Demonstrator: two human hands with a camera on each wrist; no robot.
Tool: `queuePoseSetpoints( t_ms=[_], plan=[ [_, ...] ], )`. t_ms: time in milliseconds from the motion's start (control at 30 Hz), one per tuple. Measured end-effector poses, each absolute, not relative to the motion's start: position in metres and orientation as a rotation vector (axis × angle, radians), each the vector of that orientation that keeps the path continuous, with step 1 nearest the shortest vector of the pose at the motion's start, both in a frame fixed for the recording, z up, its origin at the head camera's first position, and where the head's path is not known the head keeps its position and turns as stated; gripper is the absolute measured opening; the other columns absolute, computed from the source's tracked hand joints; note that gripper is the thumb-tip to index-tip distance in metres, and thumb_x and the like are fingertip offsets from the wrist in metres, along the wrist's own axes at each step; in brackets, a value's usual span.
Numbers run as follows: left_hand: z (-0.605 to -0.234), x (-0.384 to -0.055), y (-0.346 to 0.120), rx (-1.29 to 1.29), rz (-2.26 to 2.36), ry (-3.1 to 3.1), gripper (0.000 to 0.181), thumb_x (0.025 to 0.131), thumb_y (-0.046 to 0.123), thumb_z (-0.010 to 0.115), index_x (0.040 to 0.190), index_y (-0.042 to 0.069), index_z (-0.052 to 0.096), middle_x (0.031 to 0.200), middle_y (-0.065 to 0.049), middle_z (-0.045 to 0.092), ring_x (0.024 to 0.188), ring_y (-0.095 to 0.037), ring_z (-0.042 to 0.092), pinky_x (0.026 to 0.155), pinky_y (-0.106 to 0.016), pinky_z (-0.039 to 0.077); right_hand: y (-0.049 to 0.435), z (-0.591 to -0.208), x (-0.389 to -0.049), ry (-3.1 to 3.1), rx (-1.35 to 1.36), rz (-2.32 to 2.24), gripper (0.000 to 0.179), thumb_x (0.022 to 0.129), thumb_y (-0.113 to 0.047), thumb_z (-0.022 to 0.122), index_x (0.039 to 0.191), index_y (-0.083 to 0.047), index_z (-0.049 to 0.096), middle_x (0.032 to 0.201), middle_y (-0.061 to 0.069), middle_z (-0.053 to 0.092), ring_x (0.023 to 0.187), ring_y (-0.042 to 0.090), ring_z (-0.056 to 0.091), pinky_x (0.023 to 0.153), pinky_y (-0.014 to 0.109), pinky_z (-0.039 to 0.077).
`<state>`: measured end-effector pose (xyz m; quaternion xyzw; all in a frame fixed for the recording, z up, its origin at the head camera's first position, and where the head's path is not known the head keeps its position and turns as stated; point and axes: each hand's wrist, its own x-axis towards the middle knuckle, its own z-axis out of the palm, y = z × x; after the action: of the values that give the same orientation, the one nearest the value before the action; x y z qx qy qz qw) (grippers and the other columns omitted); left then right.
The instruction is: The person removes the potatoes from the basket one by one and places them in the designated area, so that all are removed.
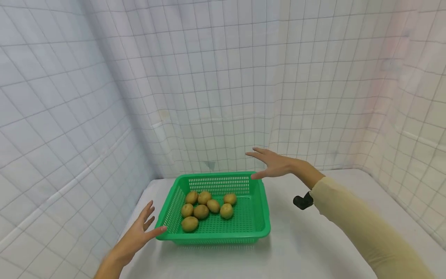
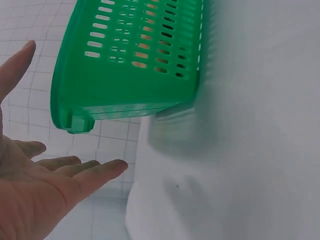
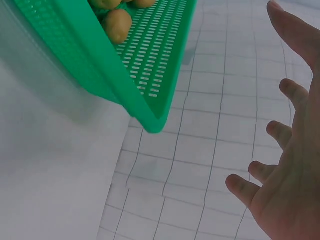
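- Green rectangular perforated plastic basket (image 1: 216, 235) is sitting lower centre of the head frame, on a white-covered table (image 1: 306, 244).
- Eight yellow-brown rounded potatoes (image 1: 201, 212) are lying inside, mostly in its left half.
- Left hand (image 1: 136, 234) is hovering lower left, beside basket's near-left corner; fingers spreading wide, gripping nothing, not touching basket.
- Right hand (image 1: 275, 164) is hovering right of centre, near far-right corner; fingers stretching apart, holding nothing, clear of rim.
- Beige sleeve (image 1: 362, 224) is covering right forearm, lower right.
- White grid-lined fabric (image 1: 223, 85) is hanging behind.
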<state>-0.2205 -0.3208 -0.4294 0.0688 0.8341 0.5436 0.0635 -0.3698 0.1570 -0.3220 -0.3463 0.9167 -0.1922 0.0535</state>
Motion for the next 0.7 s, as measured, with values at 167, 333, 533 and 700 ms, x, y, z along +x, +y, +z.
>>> queuePoseSetpoints(
  t_ms=[167, 333, 533, 700],
  plan=[
    [-0.446, -0.22, -0.32, 0.168, 1.797, 2.381, 0.102, 0.099, 0.017, 0.071, 0.167, 0.014, -0.005, 0.17, -0.024, 0.001, 0.149, -0.053, 0.011, 0.112, -0.063, 0.036, 0.129, -0.325, -0.374, 2.709, -1.147, -0.556, 0.091, 0.094, -0.053, 0.068, 0.166, -0.017, 0.026, 0.171, 0.016, 0.011, 0.154, 0.04, 0.011, 0.118, 0.069, 0.018],
    [-0.456, -0.224, -0.319, 0.202, 1.886, 2.27, 0.098, 0.1, 0.012, 0.07, 0.166, 0.006, -0.002, 0.169, -0.025, -0.001, 0.146, -0.053, 0.024, 0.107, -0.044, 0.047, 0.107, -0.329, -0.377, 2.622, -1.201, -0.547, 0.09, 0.095, -0.051, 0.069, 0.166, -0.017, 0.025, 0.171, 0.015, 0.013, 0.154, 0.037, 0.012, 0.119, 0.067, 0.018],
    [-0.46, -0.228, -0.321, 0.287, 1.998, 2.124, 0.094, 0.099, 0.004, 0.066, 0.164, -0.001, -0.001, 0.169, -0.024, -0.003, 0.133, -0.032, 0.05, 0.099, -0.031, 0.052, 0.084, -0.34, -0.382, 2.508, -1.268, -0.571, 0.089, 0.094, -0.048, 0.072, 0.166, -0.017, 0.027, 0.17, 0.008, 0.02, 0.154, 0.029, 0.016, 0.122, 0.058, 0.019],
    [-0.465, -0.227, -0.322, 0.277, 2.052, 2.076, 0.09, 0.099, -0.001, 0.065, 0.164, 0.0, 0.002, 0.168, -0.023, 0.001, 0.127, -0.024, 0.056, 0.098, -0.033, 0.054, 0.068, -0.353, -0.383, 2.438, -1.264, -0.555, 0.091, 0.092, -0.047, 0.076, 0.165, -0.02, 0.029, 0.168, 0.003, 0.026, 0.153, 0.026, 0.022, 0.122, 0.055, 0.023]
  ],
)
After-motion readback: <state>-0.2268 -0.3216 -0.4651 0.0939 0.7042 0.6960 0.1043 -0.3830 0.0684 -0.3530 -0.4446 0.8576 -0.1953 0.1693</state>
